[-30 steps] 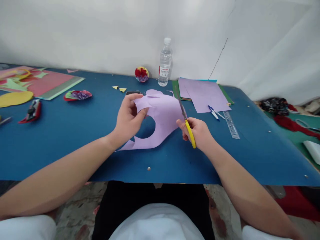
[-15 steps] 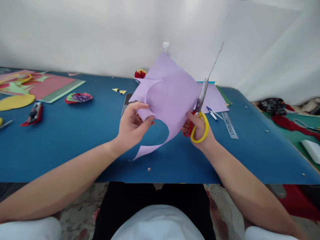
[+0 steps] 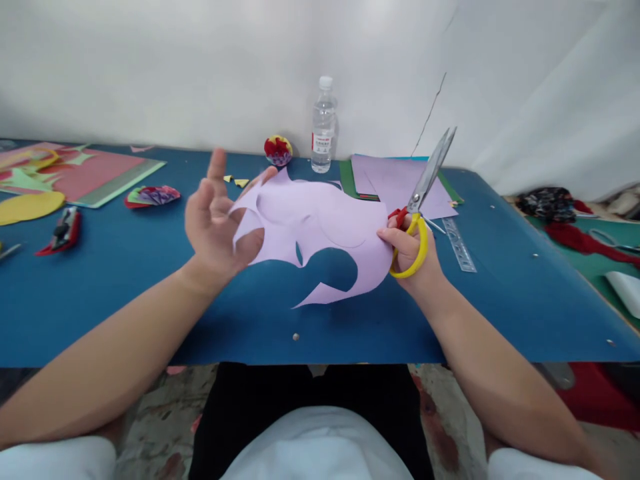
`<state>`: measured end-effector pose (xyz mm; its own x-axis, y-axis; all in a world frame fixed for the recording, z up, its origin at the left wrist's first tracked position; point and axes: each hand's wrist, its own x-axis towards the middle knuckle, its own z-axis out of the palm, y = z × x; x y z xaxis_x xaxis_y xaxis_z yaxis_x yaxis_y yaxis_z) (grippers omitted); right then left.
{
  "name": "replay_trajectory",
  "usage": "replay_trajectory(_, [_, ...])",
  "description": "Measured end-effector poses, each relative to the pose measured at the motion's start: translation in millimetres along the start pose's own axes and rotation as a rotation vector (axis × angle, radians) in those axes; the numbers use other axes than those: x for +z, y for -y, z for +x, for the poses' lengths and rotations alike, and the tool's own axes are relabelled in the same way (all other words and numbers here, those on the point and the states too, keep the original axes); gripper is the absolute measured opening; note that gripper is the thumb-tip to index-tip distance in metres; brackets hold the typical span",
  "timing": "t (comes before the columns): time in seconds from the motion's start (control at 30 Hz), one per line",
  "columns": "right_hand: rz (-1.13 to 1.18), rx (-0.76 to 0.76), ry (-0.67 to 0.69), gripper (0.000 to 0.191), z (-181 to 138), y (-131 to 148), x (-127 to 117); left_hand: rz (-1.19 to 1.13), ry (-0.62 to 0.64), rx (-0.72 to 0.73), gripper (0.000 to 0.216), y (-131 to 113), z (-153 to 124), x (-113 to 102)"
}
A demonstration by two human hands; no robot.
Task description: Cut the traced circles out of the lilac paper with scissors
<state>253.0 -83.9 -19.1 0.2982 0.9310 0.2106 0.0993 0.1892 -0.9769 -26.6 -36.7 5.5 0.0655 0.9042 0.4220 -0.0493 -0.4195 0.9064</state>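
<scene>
A purple sheet of paper [image 3: 330, 213] with curved pieces cut out of it is held above the table. My right hand [image 3: 413, 250] pinches its right edge between thumb and fingers. The same hand carries scissors [image 3: 419, 220] with red and yellow handles, their blades pointing up and slightly parted. My left hand [image 3: 215, 230] is at the sheet's left edge, palm up with fingers spread. Its thumb and one finger overlap the cut edge; whether they press on it I cannot tell. A curved outline shows on the sheet's right part.
A water bottle [image 3: 324, 130] and a colourful paper ball [image 3: 278, 151] stand at the back. Purple sheets [image 3: 400, 180] and a clear ruler [image 3: 459, 245] lie right. On the left are a folded paper piece [image 3: 152, 195], a red stapler-like tool [image 3: 63, 232] and coloured sheets [image 3: 110, 177].
The purple sheet has come down and tilted flatter, uncovering the bottle. My left hand has moved left and spread its fingers. My right hand still holds the scissors and the sheet's edge.
</scene>
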Motion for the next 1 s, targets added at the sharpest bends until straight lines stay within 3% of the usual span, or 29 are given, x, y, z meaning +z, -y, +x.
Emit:
replay_trajectory(0.1, [-0.08, -0.032, 0.023, 0.031, -3, 1, -2, -0.256, -0.035, -0.261, 0.072, 3, 8, 2])
replay_trajectory(0.17, [-0.124, -0.065, 0.035, 0.031, -5, 3, -3, -0.339, -0.03, -0.322, 0.067, 7, 12, 1])
replay_trajectory(0.37, [-0.184, -0.131, 0.003, 0.031, -12, 8, 2, -0.336, 0.032, -0.064, 0.061, -4, 5, 3])
replay_trajectory(0.47, [-0.183, -0.108, 0.001, 0.034, -13, 8, 4, -0.365, 0.052, -0.086, 0.07, -13, -1, 8])
replay_trajectory(0.57, [-0.2, -0.124, -0.039, 0.034, -11, 5, 3, -0.323, 0.051, -0.206, 0.079, -11, -1, 10])
replay_trajectory(0.63, [-0.203, -0.139, -0.092, 0.035, -9, 3, 1, -0.266, 0.118, -0.325, 0.073, -5, 1, 10])
replay_trajectory(0.7, [-0.195, -0.149, -0.141, 0.035, -7, 0, -1, -0.178, 0.268, -0.441, 0.057, 2, 2, 9])
replay_trajectory(0.8, [-0.175, -0.161, -0.183, 0.035, -4, -3, -2, -0.028, 0.382, -0.499, 0.043, 10, 0, 9])
replay_trajectory(0.9, [-0.169, -0.15, -0.196, 0.036, -3, -2, -1, 0.077, 0.286, -0.481, 0.037, 15, -1, 11])
replay_trajectory(1.0, [-0.147, -0.078, -0.159, 0.039, -4, 0, -2, 0.103, 0.084, -0.447, 0.028, 19, 5, 9])
